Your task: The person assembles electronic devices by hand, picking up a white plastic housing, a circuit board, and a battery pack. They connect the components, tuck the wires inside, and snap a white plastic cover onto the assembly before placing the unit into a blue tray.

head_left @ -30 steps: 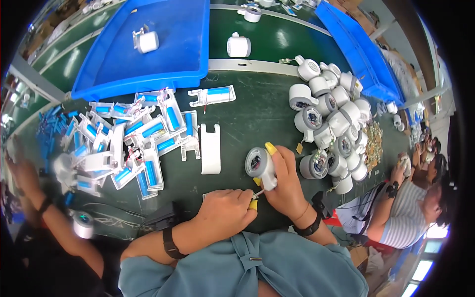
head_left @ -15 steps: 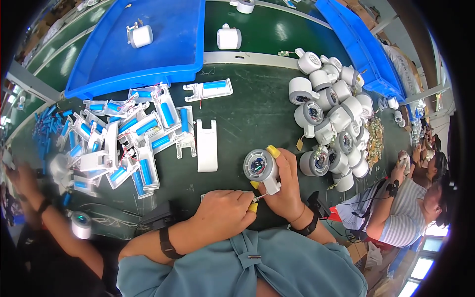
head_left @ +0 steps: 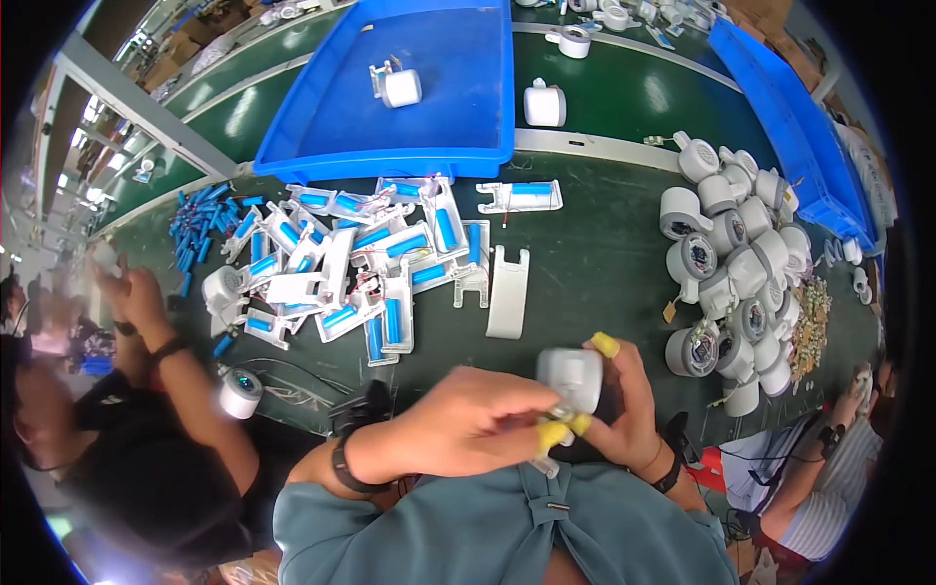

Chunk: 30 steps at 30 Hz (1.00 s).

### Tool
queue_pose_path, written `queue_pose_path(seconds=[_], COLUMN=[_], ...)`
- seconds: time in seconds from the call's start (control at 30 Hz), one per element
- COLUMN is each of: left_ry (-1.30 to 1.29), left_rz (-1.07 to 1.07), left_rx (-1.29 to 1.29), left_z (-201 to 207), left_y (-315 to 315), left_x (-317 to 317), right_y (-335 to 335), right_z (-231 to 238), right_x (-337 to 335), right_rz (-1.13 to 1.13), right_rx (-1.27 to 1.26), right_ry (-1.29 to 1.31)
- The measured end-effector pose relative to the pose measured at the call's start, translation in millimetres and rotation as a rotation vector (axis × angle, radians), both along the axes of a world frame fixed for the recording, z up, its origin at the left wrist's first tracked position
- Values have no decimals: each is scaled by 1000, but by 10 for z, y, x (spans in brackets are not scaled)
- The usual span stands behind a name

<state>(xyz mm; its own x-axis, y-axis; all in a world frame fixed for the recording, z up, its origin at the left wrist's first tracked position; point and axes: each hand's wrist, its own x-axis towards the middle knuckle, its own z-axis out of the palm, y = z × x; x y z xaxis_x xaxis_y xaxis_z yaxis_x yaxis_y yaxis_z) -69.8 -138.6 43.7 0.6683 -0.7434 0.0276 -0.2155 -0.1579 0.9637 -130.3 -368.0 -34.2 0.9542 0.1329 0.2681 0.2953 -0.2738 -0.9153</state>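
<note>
A white round device head (head_left: 569, 378), blurred by motion, is in front of my body, its short neck pointing down. My right hand (head_left: 632, 409) grips it between index finger and thumb, both tips wearing yellow finger covers. My left hand (head_left: 478, 419) is closed in a pinch beside the neck, its thumb in a yellow cover. Whatever lies in the left fingers is blurred and mostly hidden. Beyond my hands, an empty-looking white handle shell (head_left: 508, 292) lies on the dark green table (head_left: 595, 263).
To the left are piled white handle shells with blue battery cells (head_left: 390, 244) and loose blue cells (head_left: 200, 219). A heap of white heads (head_left: 741, 263) and small circuit boards (head_left: 809, 331) lies right. Blue trays (head_left: 385, 166) stand beyond. A co-worker's arm (head_left: 185, 380) is at left.
The head has turned, so its circuit side no longer faces up. My hands have come together around it and its neck. The whole view has shifted leftward.
</note>
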Motion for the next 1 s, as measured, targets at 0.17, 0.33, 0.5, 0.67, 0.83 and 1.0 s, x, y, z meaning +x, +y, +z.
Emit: queue_pose_path(seconds=[0.17,0.33,0.5,0.67,0.83,1.0], left_ry=[186,-217,-356,-553,-908,-915], left_rz=[653,1011,1137,1182,825,171], left_rx=[-191,318,718,1352,966,640], left_z=[410,659,317,-13,102,114], left_y=[618,1630,2689,3218,1465,-509], left_x=[-46,581,1460,2110,2685,2909], right_y=[-23,-18,-53,-77,-120,-142], right_z=[87,29,27,-10,-125,-84], right_x=[-4,5,-2,15,79,123], right_rz=[172,98,94,59,61,52], right_rx=[-48,44,-16,-35,-100,-59], right_ry=[111,155,183,186,205,217])
